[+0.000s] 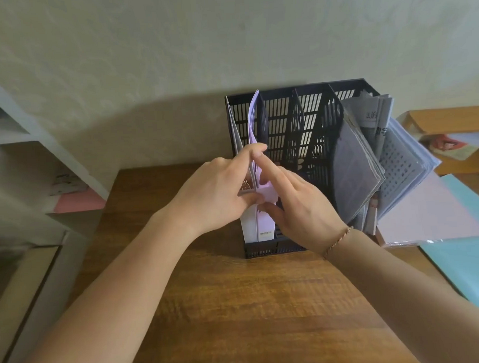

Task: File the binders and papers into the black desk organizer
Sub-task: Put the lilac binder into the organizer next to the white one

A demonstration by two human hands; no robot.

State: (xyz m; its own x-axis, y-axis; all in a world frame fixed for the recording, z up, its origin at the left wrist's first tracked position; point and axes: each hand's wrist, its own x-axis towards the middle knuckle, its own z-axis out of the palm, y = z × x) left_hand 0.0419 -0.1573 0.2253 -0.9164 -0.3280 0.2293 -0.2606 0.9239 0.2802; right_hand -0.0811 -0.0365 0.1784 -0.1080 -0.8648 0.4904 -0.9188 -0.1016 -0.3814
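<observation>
The black desk organizer [307, 115] stands on the wooden table against the wall, with several slatted compartments. Lilac binders [253, 117] stand upright in its leftmost compartment. My left hand [216, 190] pinches their front edge from the left, thumb and fingers closed on them. My right hand [294, 198] touches the same binders from the right, its index finger stretched up along the edge. The two middle compartments look empty. Grey papers and clear sleeves [374, 159] lean out of the rightmost compartment, fanning to the right.
A pale pink folder [432, 214] and a light blue folder [472, 253] lie flat on the right of the wooden table [238, 305]. A white shelf unit [39, 151] with pink paper stands at the left. Another wooden surface [450, 122] sits at the far right.
</observation>
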